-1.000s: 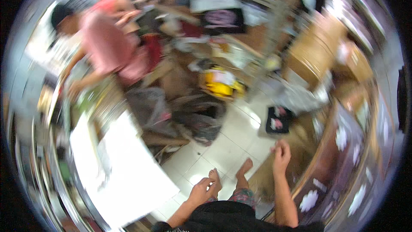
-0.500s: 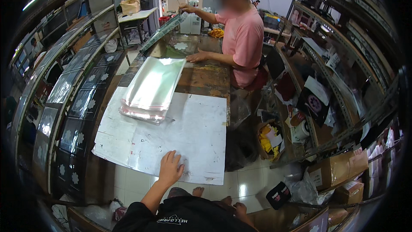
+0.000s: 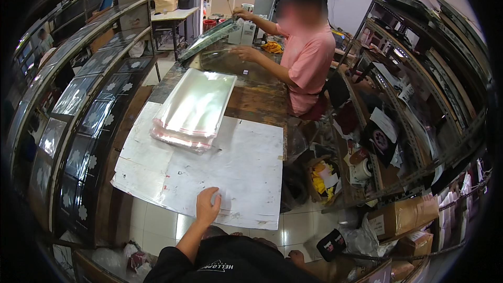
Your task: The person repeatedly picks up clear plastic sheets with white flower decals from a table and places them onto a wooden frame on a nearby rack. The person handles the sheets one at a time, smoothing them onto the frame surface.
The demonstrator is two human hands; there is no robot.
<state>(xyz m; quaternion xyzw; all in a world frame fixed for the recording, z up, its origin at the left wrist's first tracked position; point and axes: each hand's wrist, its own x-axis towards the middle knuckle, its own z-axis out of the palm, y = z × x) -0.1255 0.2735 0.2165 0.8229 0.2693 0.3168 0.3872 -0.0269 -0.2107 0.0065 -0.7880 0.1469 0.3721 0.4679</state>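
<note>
The left hand [image 3: 208, 205] is over the near edge of the big white sheet [image 3: 241, 173]. Its fingers are loosely bent and free, with the tips pointing away from the body. I cannot tell if they touch the sheet or float just above it. The pile of clear bags [image 3: 201, 102] lies past the fingertips, a little to the left and apart from them. The near end of the pile is on the white sheet, and the far end is on the brown table [image 3: 257, 107]. The right hand [image 3: 296, 256] is low down, close to the black shirt [image 3: 236, 257], well apart from the bags. It is too small to tell what its fingers do.

Across the table, a person in a pink shirt [image 3: 309, 68] holds up a tilted frame [image 3: 207, 41] with one hand. Their other hand is near it, over the table.
</note>
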